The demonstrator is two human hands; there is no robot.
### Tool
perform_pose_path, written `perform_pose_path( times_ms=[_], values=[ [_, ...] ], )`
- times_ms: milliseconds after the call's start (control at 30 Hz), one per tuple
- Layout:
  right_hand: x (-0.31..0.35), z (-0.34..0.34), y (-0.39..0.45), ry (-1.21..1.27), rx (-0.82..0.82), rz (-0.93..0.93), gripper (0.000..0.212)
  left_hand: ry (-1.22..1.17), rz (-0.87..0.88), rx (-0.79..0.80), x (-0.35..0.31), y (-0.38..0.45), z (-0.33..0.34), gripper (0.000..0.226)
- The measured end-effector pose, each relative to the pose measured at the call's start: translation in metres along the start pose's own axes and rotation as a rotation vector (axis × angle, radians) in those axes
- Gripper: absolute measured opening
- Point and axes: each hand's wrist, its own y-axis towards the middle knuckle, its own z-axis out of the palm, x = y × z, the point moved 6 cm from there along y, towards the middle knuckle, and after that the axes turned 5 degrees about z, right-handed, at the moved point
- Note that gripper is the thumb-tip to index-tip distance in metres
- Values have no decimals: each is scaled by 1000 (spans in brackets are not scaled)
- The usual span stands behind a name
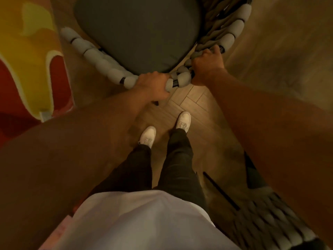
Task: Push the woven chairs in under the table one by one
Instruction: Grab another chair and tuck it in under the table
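Wood-plank floor (194, 98) under woven chair (137, 29), colourful rug (27, 56), white shoes (182, 121)

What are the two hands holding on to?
Both hold the grey rope-wrapped woven chair by its curved back rim: left hand at the middle, right hand further along the right side.

I can read no text, label, brand or number anywhere here; faint marks on my shoes (147, 137) are too blurred to make out.
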Motion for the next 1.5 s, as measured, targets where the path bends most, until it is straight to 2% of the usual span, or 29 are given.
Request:
perform_pose_path(
  times_ms=[200, 400, 533, 733, 900, 1000, 1233, 1333, 1433, 1500],
  values=[
    [1, 19, -47, 147, 59, 164, 37, 147, 139, 51, -10, -9, 3, 44],
    [-1, 50, -82, 349, 154, 288, 42, 297, 277, 104, -32, -6, 2, 48],
    [-5, 73, -113, 493, 215, 391, 45, 359, 371, 160, -57, -4, 9, 41],
    [21, 100, -169, 600, 236, 465, 51, 410, 453, 160, -71, -35, 39, 36],
    [41, 117, -204, 576, 244, 325, 46, 421, 463, 195, -71, -69, 64, 43],
    [42, 129, -219, 521, 269, 270, 53, 425, 477, 211, -68, -87, 79, 42],
    [84, 127, -251, 466, 290, 361, 56, 409, 541, 226, -52, -122, 98, 43],
    [114, 120, -266, 490, 311, 409, 47, 423, 595, 285, -36, -139, 105, 43],
    [148, 112, -281, 523, 348, 459, 40, 497, 683, 253, -21, -157, 105, 36],
    [170, 104, -291, 559, 369, 496, 39, 558, 720, 269, -11, -167, 106, 41]
  ],
)
